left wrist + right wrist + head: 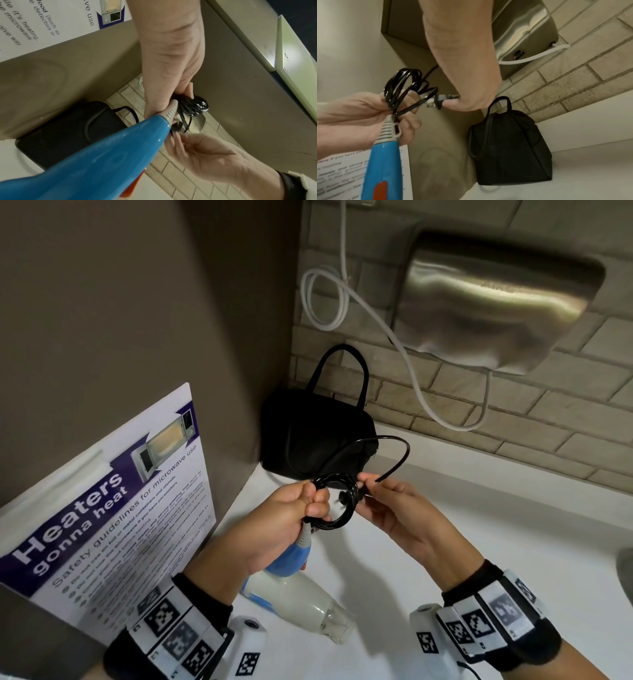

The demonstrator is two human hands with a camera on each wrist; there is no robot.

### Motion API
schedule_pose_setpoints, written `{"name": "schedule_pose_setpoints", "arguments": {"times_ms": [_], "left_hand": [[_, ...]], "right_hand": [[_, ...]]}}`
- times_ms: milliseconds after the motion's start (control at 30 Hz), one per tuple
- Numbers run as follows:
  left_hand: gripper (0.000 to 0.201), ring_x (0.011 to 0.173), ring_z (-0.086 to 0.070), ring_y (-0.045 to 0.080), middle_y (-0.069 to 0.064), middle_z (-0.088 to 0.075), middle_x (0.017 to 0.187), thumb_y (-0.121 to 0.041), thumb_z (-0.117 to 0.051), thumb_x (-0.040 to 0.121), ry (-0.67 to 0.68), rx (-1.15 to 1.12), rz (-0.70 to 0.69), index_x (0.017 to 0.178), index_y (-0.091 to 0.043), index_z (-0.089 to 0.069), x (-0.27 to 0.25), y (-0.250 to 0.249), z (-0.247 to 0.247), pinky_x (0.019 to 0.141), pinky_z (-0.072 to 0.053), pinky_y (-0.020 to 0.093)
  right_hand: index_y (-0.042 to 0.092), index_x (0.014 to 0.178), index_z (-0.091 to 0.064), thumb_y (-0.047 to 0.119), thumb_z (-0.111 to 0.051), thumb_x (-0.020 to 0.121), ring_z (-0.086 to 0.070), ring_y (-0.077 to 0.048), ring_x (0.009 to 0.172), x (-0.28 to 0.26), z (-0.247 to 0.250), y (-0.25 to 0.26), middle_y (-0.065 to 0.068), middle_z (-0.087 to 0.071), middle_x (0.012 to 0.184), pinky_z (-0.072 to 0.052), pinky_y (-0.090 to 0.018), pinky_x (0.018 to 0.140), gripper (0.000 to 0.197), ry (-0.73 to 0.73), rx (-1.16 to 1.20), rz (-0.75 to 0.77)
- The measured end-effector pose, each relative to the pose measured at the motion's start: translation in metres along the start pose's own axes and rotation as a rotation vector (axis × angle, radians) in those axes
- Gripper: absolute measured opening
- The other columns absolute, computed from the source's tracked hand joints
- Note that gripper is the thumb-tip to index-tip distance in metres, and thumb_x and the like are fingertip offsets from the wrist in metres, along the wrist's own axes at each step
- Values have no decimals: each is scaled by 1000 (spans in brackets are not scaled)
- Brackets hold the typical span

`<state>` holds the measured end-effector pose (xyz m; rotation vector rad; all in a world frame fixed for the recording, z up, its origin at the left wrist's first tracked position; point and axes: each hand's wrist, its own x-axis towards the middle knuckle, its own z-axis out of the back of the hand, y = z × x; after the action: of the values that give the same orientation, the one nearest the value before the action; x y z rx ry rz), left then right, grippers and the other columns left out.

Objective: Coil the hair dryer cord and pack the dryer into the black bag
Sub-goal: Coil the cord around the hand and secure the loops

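Note:
My left hand [313, 503] grips a small coil of black cord [337, 501] together with the grey strain relief at the end of the hair dryer's blue handle [102, 155]. The white and blue hair dryer [301, 597] hangs below that hand, nozzle towards me, low over the counter. My right hand [368, 486] pinches the plug [440, 100] at the cord's free end, right beside the coil. A last loose loop [404, 453] arcs up behind it. The black bag [315, 440] stands in the corner behind both hands, handles up; whether it is zipped I cannot tell.
A microwave safety poster [113, 508] leans against the brown panel on the left. A steel hand dryer [496, 299] with a white cable [329, 299] hangs on the brick wall above. The white counter [496, 525] stretches to the right, where a sink edge [625, 566] shows.

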<state>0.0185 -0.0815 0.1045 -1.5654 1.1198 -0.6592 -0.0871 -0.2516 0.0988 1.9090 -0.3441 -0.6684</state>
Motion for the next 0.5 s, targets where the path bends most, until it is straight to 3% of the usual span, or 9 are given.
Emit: {"name": "schedule_pose_setpoints", "arguments": {"times_ms": [100,133,233,300,367,433,500], "left_hand": [[40,68,-45,7,-13,-41,59,-22,-31,103,-49,-26,-27,67,-25,-46,0,-1,2,57,-45,25],[44,67,-47,7,-13,-41,60,-21,-32,103,-63,-41,-42,62,-27,-47,1,0,2,58,-44,26],[41,65,-44,9,-10,-41,59,-8,-27,103,-100,-126,-83,64,-18,-36,2,1,3,75,-41,25],[37,62,-44,7,-11,-42,58,-9,-31,102,-79,-151,-98,67,-18,-33,4,3,5,78,-39,24],[26,61,-46,4,-13,-42,58,-23,-39,96,-30,-111,-85,71,-19,-36,4,5,8,70,-41,25],[23,63,-47,3,-14,-42,59,-33,-38,91,14,-31,-53,74,-19,-40,4,6,8,62,-43,25],[25,68,-48,5,-13,-42,59,-33,-36,96,32,3,-24,75,-20,-43,4,7,6,68,-41,31]], "right_hand": [[3,108,-60,4,-39,100,-62,-20,75,-1,12,-9,-5,-59,78,-56,-36,77,23,-106,-192,10],[3,109,-60,4,-37,101,-60,-19,70,-1,18,-13,-5,-56,75,-56,-34,72,24,-135,-224,-6],[2,110,-60,3,-34,101,-56,-16,61,-6,35,-25,-3,-52,69,-56,-28,63,27,-166,-211,-78],[0,107,-59,2,-33,102,-60,-21,65,-10,45,-30,-6,-56,70,-55,-26,59,27,-186,-148,-110],[0,99,-58,3,-32,102,-66,-24,73,-10,52,-32,-11,-61,78,-54,-30,65,26,-239,-76,-106],[1,90,-57,4,-32,102,-65,-26,82,-7,57,-31,-16,-62,88,-51,-34,69,28,-300,-4,-95],[2,88,-58,5,-34,102,-63,-26,92,-2,57,-27,-16,-59,93,-55,-36,69,28,-348,84,-75]]}}
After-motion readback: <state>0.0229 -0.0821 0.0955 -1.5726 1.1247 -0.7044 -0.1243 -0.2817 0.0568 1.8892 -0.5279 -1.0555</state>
